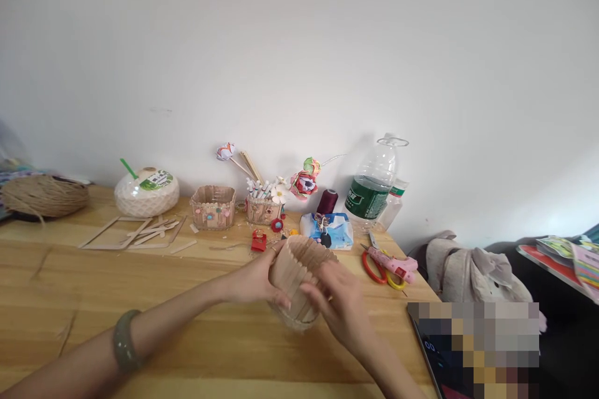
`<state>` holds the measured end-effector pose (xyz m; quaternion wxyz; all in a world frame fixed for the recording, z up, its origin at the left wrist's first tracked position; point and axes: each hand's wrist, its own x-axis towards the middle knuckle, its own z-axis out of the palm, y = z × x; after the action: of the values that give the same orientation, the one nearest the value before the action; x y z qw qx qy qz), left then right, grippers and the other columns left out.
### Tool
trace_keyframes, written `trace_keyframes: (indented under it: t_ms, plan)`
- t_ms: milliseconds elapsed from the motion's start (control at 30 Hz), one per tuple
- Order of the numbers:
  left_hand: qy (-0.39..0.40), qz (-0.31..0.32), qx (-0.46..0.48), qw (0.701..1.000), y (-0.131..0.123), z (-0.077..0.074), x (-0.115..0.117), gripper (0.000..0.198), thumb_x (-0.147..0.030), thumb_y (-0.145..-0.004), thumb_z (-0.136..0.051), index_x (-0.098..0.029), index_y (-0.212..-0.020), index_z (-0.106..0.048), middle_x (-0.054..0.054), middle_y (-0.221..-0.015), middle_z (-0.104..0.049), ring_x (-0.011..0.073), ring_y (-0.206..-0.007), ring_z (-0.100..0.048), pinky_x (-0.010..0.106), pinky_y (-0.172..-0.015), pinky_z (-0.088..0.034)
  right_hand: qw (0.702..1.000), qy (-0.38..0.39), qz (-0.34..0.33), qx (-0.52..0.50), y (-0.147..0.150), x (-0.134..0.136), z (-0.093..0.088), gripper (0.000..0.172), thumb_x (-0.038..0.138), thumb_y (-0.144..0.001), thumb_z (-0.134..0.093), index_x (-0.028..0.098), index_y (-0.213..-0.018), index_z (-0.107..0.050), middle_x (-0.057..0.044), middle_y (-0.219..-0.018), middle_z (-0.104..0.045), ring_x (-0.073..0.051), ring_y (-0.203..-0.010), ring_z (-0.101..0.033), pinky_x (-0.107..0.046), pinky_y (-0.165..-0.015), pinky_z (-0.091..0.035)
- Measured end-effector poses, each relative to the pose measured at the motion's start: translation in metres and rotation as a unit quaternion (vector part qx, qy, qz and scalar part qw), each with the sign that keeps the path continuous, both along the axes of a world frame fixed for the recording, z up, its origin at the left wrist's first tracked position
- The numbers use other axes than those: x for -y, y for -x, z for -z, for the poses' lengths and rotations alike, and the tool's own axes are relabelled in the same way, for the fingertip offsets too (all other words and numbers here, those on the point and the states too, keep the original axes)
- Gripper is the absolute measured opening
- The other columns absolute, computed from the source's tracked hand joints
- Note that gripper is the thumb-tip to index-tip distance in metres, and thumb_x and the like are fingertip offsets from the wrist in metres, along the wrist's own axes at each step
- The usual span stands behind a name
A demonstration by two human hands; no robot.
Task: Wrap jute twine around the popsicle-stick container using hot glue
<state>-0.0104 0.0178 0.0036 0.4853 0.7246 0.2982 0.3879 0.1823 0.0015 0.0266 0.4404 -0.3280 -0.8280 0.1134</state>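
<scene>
Clasped in the left hand (255, 277), thumb on the near wall and fingers round the far side, the wooden basket (287, 277) tilts at the centre of the clock, over the table (210, 352). That hold seems to steady it for the right hand (341, 299), at three o'clock, its fingers at the mouth; motion blur hides whether they pinch the rim or merely touch it, so I cannot tell. Beyond that hand, also at three, the pink glue gun (395, 265) lies with the scissors (373, 268), probably for easy reach. Flat sticks (152, 234) lie between nine and ten, well apart from both hands. At eleven, a decorated box (264, 211) holds pens (261, 189), its walls apparently keeping them upright.
</scene>
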Motion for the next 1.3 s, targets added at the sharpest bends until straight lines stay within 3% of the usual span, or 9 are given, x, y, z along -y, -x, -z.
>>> trace_keyframes:
  t_ms: [67, 233, 367, 600, 733, 833, 967, 1100, 1300]
  plan:
    - [0.065, 0.009, 0.042, 0.997, 0.0, -0.001, -0.007, 0.119, -0.063, -0.044, -0.077, -0.016, -0.139, -0.023, 0.022, -0.141, -0.036, 0.0359, -0.129, -0.038, 0.05, -0.103, -0.035, 0.993, 0.069, 0.03, -0.096, 0.001, -0.011, -0.004, 0.042, 0.044, -0.089, -0.046, 0.019, -0.055, -0.042, 0.004, -0.053, -0.042, -0.011, -0.05, -0.038, -0.023, -0.049, -0.029]
    - [0.181, 0.072, 0.091, 0.977, -0.004, -0.015, -0.008, 0.128, -0.056, -0.042, -0.084, -0.022, -0.143, -0.013, 0.018, -0.147, -0.028, 0.0348, -0.133, -0.03, 0.047, -0.108, -0.027, 0.96, 0.116, 0.118, -0.227, 0.01, -0.038, -0.017, 0.042, 0.049, -0.092, -0.032, 0.021, -0.062, -0.042, 0.005, -0.055, -0.038, -0.011, -0.05, -0.036, -0.023, -0.049, -0.031]
    - [0.267, 0.026, 0.14, 0.953, -0.008, -0.023, -0.013, 0.126, -0.053, -0.041, -0.085, -0.027, -0.143, -0.016, 0.014, -0.146, -0.033, 0.0353, -0.131, -0.033, 0.045, -0.106, -0.028, 0.942, 0.155, 0.119, -0.273, 0.015, -0.055, -0.022, 0.042, 0.055, -0.086, -0.04, 0.02, -0.065, -0.049, 0.004, -0.058, -0.04, -0.013, -0.054, -0.037, -0.024, -0.052, -0.032]
    - [0.274, -0.041, 0.143, 0.95, -0.011, -0.025, -0.031, 0.096, -0.046, -0.051, -0.082, -0.022, -0.13, -0.033, 0.013, -0.13, -0.049, 0.0325, -0.123, -0.043, 0.043, -0.102, -0.032, 0.931, 0.202, 0.073, -0.295, 0.015, -0.084, -0.014, 0.037, 0.053, -0.084, -0.042, 0.02, -0.071, -0.053, 0.006, -0.054, -0.033, -0.012, -0.047, -0.032, -0.023, -0.045, -0.029]
    - [0.262, -0.066, 0.136, 0.953, -0.01, -0.02, -0.038, 0.103, -0.038, -0.049, -0.084, -0.024, -0.133, -0.026, 0.011, -0.128, -0.049, 0.0314, -0.12, -0.044, 0.043, -0.102, -0.031, 0.94, 0.167, 0.081, -0.287, 0.008, -0.084, -0.018, 0.029, 0.048, -0.084, -0.044, 0.022, -0.084, -0.057, 0.002, -0.07, -0.048, -0.015, -0.064, -0.045, -0.025, -0.059, -0.036]
    - [0.261, -0.072, 0.147, 0.952, -0.009, -0.014, -0.041, 0.101, -0.04, -0.051, -0.082, -0.023, -0.133, -0.027, 0.011, -0.128, -0.049, 0.0307, -0.12, -0.044, 0.042, -0.101, -0.032, 0.959, 0.16, 0.046, -0.228, 0.005, -0.072, -0.024, 0.028, 0.047, -0.079, -0.054, 0.021, -0.074, -0.061, -0.001, -0.077, -0.056, -0.017, -0.076, -0.05, -0.026, -0.068, -0.038]
    - [0.273, -0.055, 0.152, 0.948, -0.008, -0.008, -0.041, 0.089, -0.041, -0.056, -0.079, -0.024, -0.13, -0.034, 0.01, -0.125, -0.052, 0.0301, -0.117, -0.047, 0.041, -0.099, -0.034, 0.967, 0.176, 0.031, -0.18, 0.008, -0.061, -0.021, 0.037, 0.046, -0.077, -0.06, 0.019, -0.053, -0.051, 0.003, -0.056, -0.046, -0.012, -0.056, -0.04, -0.024, -0.054, -0.031]
    - [0.277, -0.029, 0.141, 0.95, -0.005, -0.01, -0.037, 0.087, -0.038, -0.055, -0.078, -0.026, -0.13, -0.036, 0.008, -0.124, -0.053, 0.031, -0.115, -0.048, 0.042, -0.096, -0.036, 0.957, 0.193, 0.048, -0.211, 0.01, -0.06, -0.014, 0.048, 0.055, -0.08, -0.052, 0.02, -0.05, -0.041, 0.005, -0.05, -0.037, -0.01, -0.048, -0.032, -0.024, -0.046, -0.025]
    - [0.276, -0.017, 0.152, 0.949, -0.004, -0.015, -0.036, 0.081, -0.039, -0.056, -0.078, -0.025, -0.126, -0.042, 0.008, -0.128, -0.051, 0.031, -0.12, -0.042, 0.041, -0.097, -0.032, 0.916, 0.196, 0.089, -0.337, 0.006, -0.062, -0.007, 0.051, 0.06, -0.084, -0.044, 0.021, -0.052, -0.038, 0.005, -0.05, -0.037, -0.01, -0.048, -0.033, -0.024, -0.047, -0.028]
